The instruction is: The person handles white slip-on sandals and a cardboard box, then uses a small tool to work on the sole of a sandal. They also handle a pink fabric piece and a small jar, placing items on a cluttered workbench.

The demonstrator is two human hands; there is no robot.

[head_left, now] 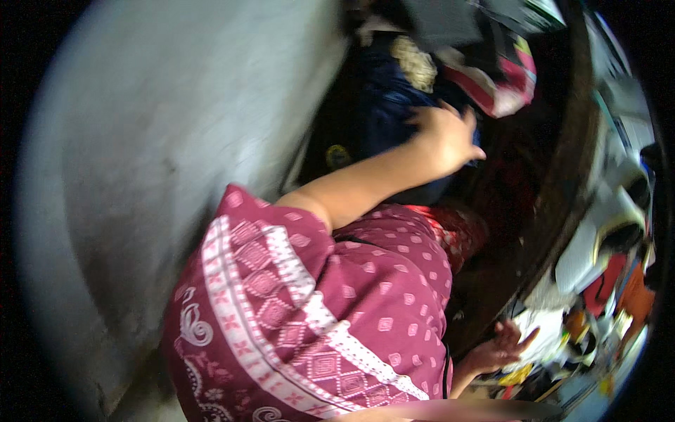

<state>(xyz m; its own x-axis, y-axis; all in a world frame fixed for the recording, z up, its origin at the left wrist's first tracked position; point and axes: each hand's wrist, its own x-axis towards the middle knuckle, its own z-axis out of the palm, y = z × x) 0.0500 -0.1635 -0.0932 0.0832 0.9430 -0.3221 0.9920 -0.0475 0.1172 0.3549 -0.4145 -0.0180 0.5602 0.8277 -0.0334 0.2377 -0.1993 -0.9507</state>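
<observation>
My left hand [446,141] reaches out over a heap of dark blue shiny cloth [390,105], fingers spread and thumb out to the right. Whether it touches the cloth or hovers just above cannot be told, as the picture is blurred. A cream, knobbly-textured piece [414,63] lies on the cloth beyond my fingers. To the right of it is a pink, white and black fabric item [503,88]. Low on the right, my right hand [496,348] is held away from the heap, its fingers apart and nothing visible in them.
A grey wall [176,126] rises close on the left. A dark curved wooden edge [562,190] runs down the right side. Beyond it stand white containers [598,243] among several mixed items. My maroon patterned garment [337,302] fills the lower middle.
</observation>
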